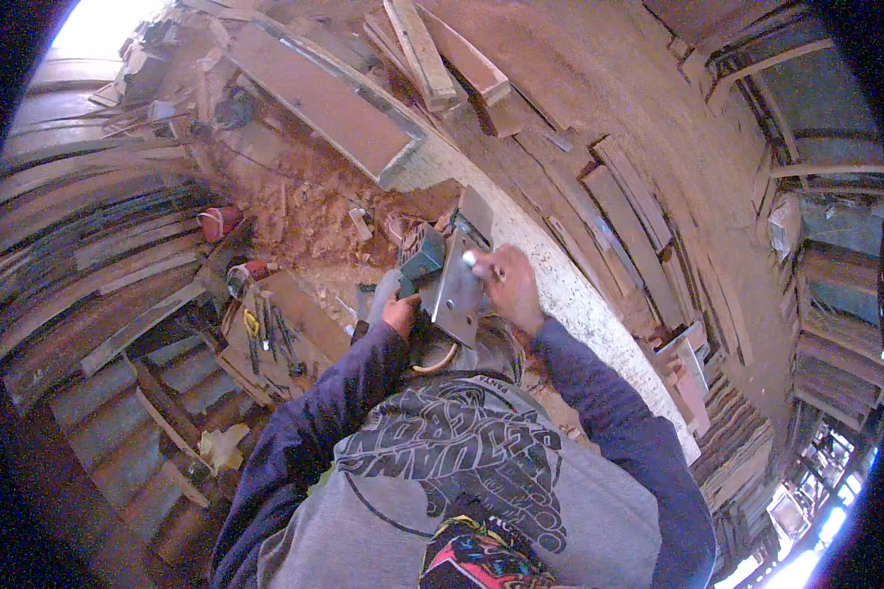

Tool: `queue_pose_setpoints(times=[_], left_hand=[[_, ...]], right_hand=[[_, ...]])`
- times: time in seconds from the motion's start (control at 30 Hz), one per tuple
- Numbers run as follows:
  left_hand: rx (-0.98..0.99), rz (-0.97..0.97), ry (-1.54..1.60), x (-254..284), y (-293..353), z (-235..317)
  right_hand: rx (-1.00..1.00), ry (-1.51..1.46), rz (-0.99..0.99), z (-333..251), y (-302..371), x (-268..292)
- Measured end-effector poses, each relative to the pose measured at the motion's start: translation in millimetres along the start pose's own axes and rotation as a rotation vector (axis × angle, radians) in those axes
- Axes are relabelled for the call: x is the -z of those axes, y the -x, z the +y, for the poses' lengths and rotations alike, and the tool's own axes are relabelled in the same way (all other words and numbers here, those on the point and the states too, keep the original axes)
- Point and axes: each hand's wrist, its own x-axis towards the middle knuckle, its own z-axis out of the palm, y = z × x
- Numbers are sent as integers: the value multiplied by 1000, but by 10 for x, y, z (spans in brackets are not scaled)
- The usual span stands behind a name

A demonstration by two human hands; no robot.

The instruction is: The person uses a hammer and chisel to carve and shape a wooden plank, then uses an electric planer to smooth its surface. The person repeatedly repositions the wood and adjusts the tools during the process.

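A dark green power tool (421, 263) is tilted up in front of my body, its flat grey metal base plate (456, 297) facing right. Small holes show in the plate. My left hand (401, 312) is closed round the tool's near left side, though part of the grip is hidden. On the other side, my right hand (513, 287) has its fingers curled in at the plate's face, beside a bright shiny spot. Whatever may be between those fingers is too small to make out. A tan cord (436, 361) curves just below the plate.
A long pale, speckled board (584, 309) runs diagonally on the right, with loose planks (624, 211) beyond. Ahead lies a shallow wooden frame (319, 98). Wood shavings (309, 211) cover the floor. Hand tools (270, 329) and a red container (219, 222) sit left, near stacked boards (98, 250).
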Motion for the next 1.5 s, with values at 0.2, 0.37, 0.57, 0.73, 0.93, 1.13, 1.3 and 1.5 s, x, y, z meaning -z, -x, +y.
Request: queue_pose_setpoints(times=[0.2, 0.37, 0.57, 0.73, 0.93, 1.13, 1.3, 1.5], left_hand=[[6, 99, 4, -77, 25, -3], [32, 58, -56, -37, 15, -28], [-167, -16, -104, -27, 119, 69], [-27, 84, 76, -117, 98, 11], [-74, -61, 70, 92, -163, -156], [59, 81, 173, -32, 47, 12], [48, 27, 113, 91, -78, -58], [-117, -34, -145, 350, -360, -264]], right_hand=[[94, -107, 119, -131, -134, -30], [-46, -64, -30, 14, 9, 32], [-23, -256, -51, -469, 76, 93], [186, -315, -80, -467, 241, 318], [-190, -395, -269, -219, 189, 123], [-81, 129, -54, 235, 110, 94], [-292, -89, 78, 749, -784, -368], [-88, -4, -31, 716, -732, -332]])
